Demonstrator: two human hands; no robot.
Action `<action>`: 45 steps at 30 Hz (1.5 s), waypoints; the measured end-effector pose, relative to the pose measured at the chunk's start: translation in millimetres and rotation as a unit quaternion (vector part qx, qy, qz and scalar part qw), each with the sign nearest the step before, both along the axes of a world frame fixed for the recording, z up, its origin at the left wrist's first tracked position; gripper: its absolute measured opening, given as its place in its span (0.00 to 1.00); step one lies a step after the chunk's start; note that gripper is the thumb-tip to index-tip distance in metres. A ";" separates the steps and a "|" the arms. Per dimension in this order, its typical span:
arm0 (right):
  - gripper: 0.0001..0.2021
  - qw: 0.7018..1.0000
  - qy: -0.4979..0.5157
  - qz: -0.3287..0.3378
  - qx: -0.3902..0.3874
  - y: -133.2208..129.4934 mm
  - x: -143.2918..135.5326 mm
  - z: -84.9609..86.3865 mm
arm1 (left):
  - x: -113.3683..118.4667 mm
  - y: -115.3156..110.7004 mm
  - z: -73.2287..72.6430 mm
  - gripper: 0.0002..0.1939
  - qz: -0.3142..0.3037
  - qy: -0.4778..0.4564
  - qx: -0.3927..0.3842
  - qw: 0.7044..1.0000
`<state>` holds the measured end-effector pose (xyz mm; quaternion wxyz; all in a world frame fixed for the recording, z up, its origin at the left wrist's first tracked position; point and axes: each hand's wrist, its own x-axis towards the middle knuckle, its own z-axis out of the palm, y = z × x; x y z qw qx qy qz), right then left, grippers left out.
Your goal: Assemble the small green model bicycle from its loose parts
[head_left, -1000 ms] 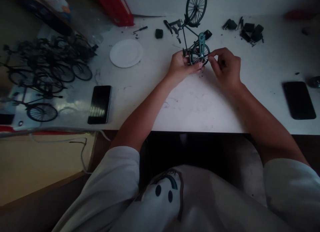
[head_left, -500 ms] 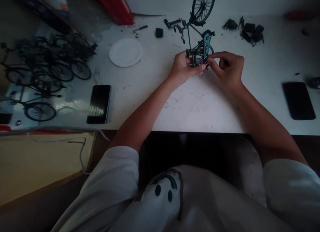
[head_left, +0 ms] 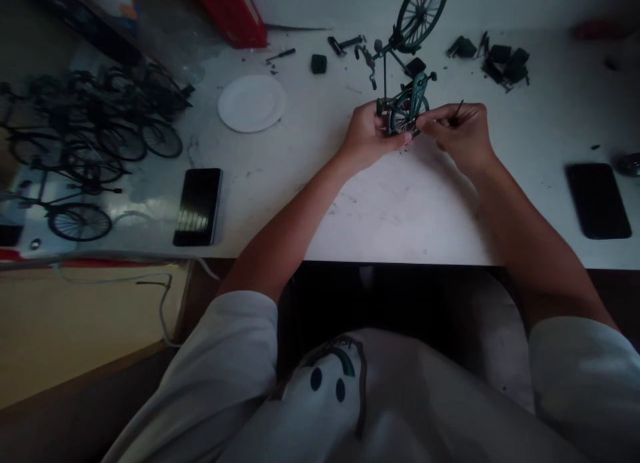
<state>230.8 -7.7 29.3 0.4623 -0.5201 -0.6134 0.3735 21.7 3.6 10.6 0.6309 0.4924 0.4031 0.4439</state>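
Note:
A small dark green model bicycle (head_left: pixel 418 98) stands tilted over the table, its front wheel up at the back and its rear wheel low. My left hand (head_left: pixel 367 135) is closed around the rear wheel, with the thumb along its near side. My right hand (head_left: pixel 463 131) is pinched at the right side of that wheel, its fingertips touching or very near it. A thin dark stick-like piece (head_left: pixel 459 110) pokes up from my right hand; what the fingertips themselves hold is too small to make out.
Several model bicycles (head_left: pixel 80 222) crowd the left side. A white plate (head_left: pixel 252 104), a phone (head_left: pixel 199 207), a dark green block (head_left: pixel 319 64) and a red binder (head_left: pixel 235 16) lie nearby. Dark parts (head_left: pixel 515 64) sit back right; a black flat device (head_left: pixel 599 200) lies right.
The bicycle has tipped, its upper wheel and handlebar shifting right. My right hand has turned slightly, and the thin dark piece now shows above it. My left hand has barely moved.

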 end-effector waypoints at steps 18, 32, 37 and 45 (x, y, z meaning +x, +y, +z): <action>0.36 0.989 0.037 0.060 -0.127 12.6 8.7 -8.6 | -5.3 -2.5 -1.3 0.30 -0.038 0.053 0.021 0.998; 0.34 0.992 0.073 0.076 -0.072 14.9 10.6 -16.0 | -8.5 0.1 -0.6 0.27 -0.058 0.059 0.015 0.996; 0.34 0.995 0.054 0.070 -0.049 16.9 12.2 -18.8 | -8.0 -3.8 5.2 0.29 -0.058 0.067 0.028 0.996; 0.25 0.998 -0.001 0.056 -0.007 13.6 12.3 -15.5 | -6.9 -3.5 6.1 0.16 -0.046 0.046 0.023 0.998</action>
